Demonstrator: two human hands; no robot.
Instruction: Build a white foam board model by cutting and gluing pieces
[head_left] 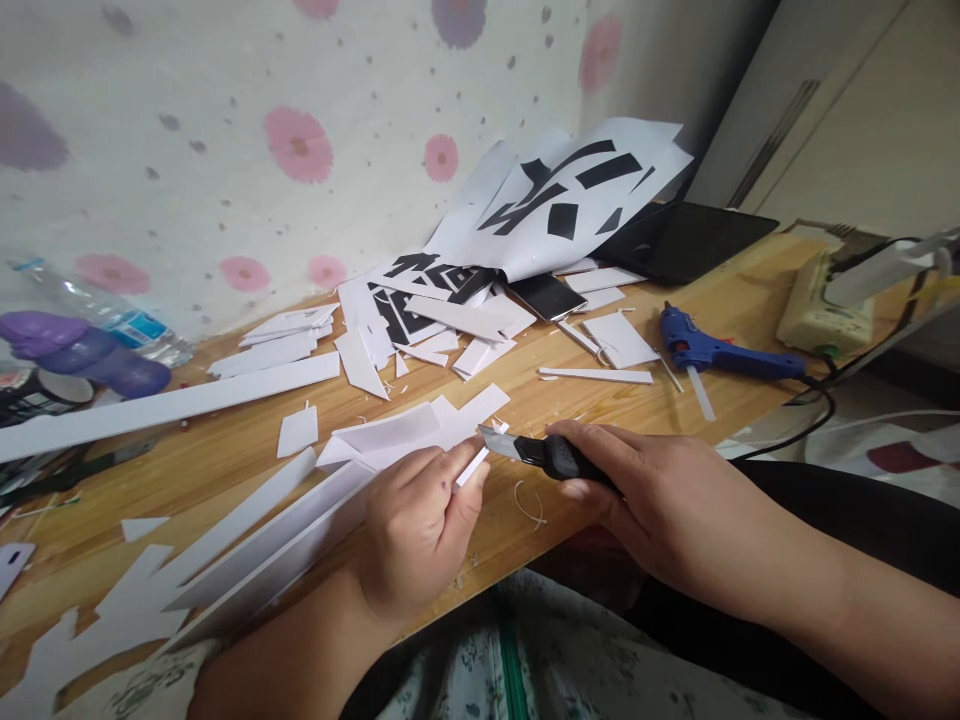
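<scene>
My left hand (420,525) is closed, pinching a small white strip (472,467) of foam board between thumb and fingers near the table's front edge. My right hand (645,490) grips a black utility knife (547,455); its blade tip (495,438) points left and touches the strip's end. Under my left hand lie long folded white board pieces (300,540) that run off to the lower left.
White offcuts (450,340) and black-printed sheets (555,205) are heaped on the wooden table (675,400). A blue glue gun (712,350), a power strip (817,310), a dark tablet (690,240), a long white strip (172,405) and a plastic bottle (112,315) lie around.
</scene>
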